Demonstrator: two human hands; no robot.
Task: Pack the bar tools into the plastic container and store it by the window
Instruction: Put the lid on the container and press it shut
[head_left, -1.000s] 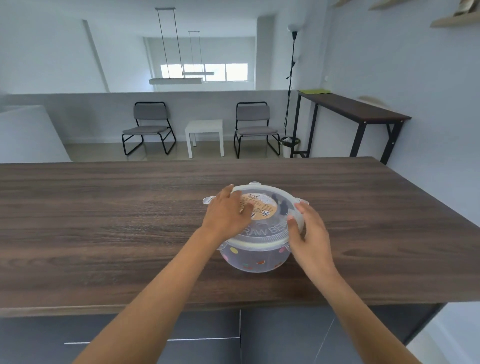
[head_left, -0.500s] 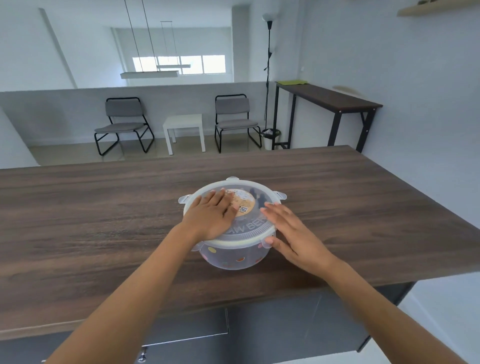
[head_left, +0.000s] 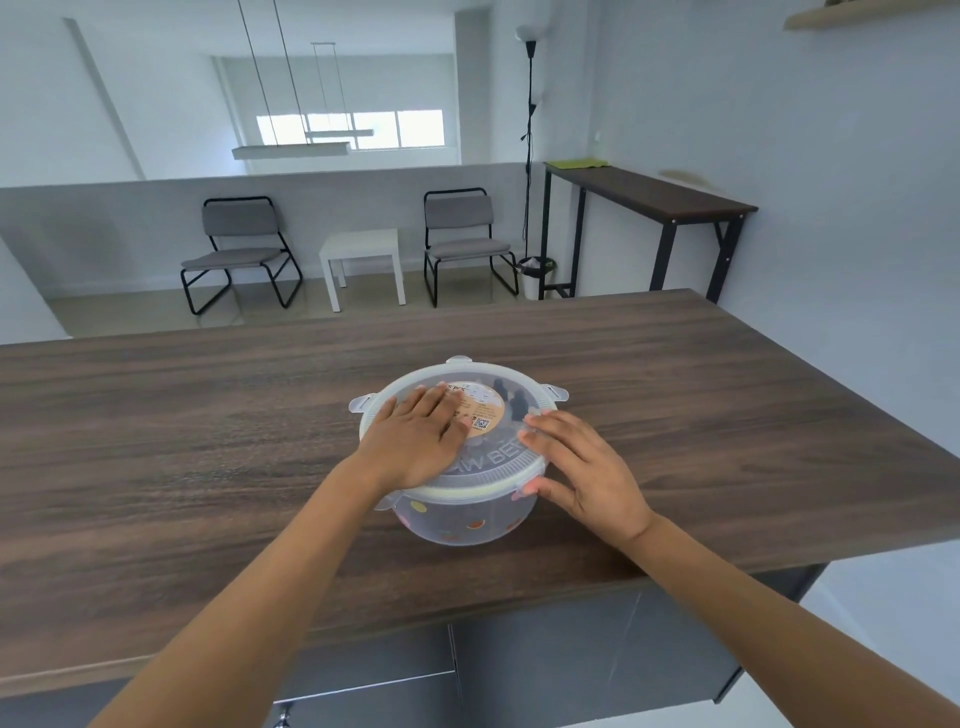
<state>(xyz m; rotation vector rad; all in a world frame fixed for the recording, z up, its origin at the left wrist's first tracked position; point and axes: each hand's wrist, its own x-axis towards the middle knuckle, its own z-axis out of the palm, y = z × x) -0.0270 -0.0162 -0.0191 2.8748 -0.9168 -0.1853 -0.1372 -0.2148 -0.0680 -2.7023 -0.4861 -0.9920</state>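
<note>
We see a round clear plastic container (head_left: 467, 519) sitting on the dark wooden counter (head_left: 208, 441), near the counter's near edge and a little right of its middle. Its translucent lid (head_left: 498, 462) is on, with small tabs sticking out at about 9, 12 and 2 o'clock around the rim. A round tan label (head_left: 480, 410) sits at the lid's centre, and dark shapes show through the plastic at about 1 o'clock, too blurred for us to name. Coloured dots mark the bowl's side wall. The left hand (head_left: 415, 441) lies flat and open, palm down, on the lid from 9 o'clock, fingers stretched over part of the label. The right hand (head_left: 582, 467) is open too, fingers spread on the lid edge at about 4 o'clock, thumb against the rim below; it grips nothing. Beyond the counter, at 12 o'clock, we note a small white table (head_left: 363, 254) between two grey chairs, with a window (head_left: 353, 130) far behind them.
</note>
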